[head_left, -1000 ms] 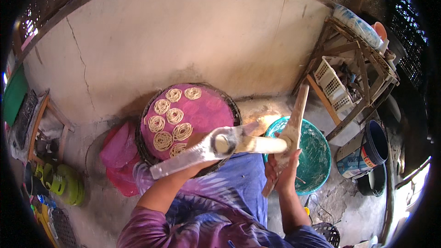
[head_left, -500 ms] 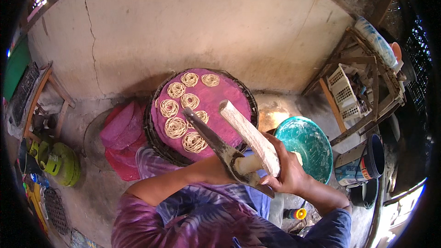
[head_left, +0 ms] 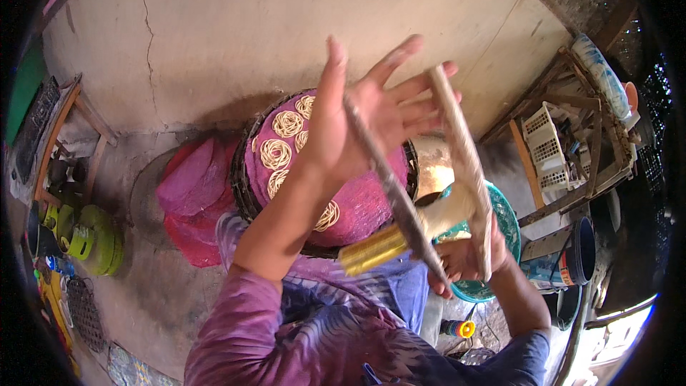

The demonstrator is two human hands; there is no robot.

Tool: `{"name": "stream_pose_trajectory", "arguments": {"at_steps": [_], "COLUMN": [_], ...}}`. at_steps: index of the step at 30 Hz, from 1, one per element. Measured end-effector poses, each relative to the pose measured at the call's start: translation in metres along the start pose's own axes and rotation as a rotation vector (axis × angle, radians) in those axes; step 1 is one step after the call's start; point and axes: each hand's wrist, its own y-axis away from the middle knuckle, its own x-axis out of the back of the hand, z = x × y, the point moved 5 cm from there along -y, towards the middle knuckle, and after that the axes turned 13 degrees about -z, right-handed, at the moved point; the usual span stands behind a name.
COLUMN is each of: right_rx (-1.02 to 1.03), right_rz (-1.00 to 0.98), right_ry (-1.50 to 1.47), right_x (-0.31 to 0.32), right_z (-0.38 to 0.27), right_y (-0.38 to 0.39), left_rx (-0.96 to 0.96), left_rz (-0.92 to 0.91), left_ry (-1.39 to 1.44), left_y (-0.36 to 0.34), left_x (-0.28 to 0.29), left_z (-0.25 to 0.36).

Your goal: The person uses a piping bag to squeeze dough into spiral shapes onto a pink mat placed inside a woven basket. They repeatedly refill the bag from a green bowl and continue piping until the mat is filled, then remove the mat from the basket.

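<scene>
My left hand (head_left: pixel 371 107) is raised, blurred, with fingers spread, behind the upper ends of a tool's two bars. My right hand (head_left: pixel 468 257), lower right, grips the tool, which has a pale wooden bar (head_left: pixel 461 154), a dark bar (head_left: pixel 386 179) and a short crosspiece between them. A shiny gold cylinder (head_left: pixel 368 246) sticks out leftward below the dark bar. Behind the tool, a round tray (head_left: pixel 244 189) with a pink surface bears several coiled strands of pale noodle-like dough (head_left: pixel 275 154), partly hidden by my left arm. A teal basin (head_left: pixel 506 214) sits beyond my right hand.
Red and pink cloths (head_left: pixel 189 193) lie left of the tray. At the left are a wooden stool (head_left: pixel 57 146) and green gas cylinder (head_left: pixel 100 243). At the right are a wooden rack (head_left: pixel 593 171) with a white crate (head_left: pixel 543 146) and a bucket (head_left: pixel 575 250). A cracked wall (head_left: pixel 236 28) rises behind.
My left hand has left the tool and swung upward with fingers spread. The tool has turned more upright and moved right, and the gold cylinder now shows below it.
</scene>
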Motion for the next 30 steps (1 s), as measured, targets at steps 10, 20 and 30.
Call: {"name": "stream_pose_trajectory", "arguments": {"at_steps": [10,20,30], "right_rx": [-0.26,-0.316,-0.277], "right_rz": [0.466,0.697,0.651], "right_ry": [0.226,0.576,0.55], "right_x": [0.028,-0.008,-0.01], "right_z": [-0.082,-0.109,-0.108], "right_y": [-0.015,-0.032,-0.039], "left_rx": [-0.288,-0.418,-0.412], "left_rz": [0.291,0.217,0.265], "left_ry": [0.347,0.191,0.083], "left_y": [0.047,0.059,0.053], "left_x": [0.18,0.147,0.14], "left_z": [-0.014,0.03,0.041]}}
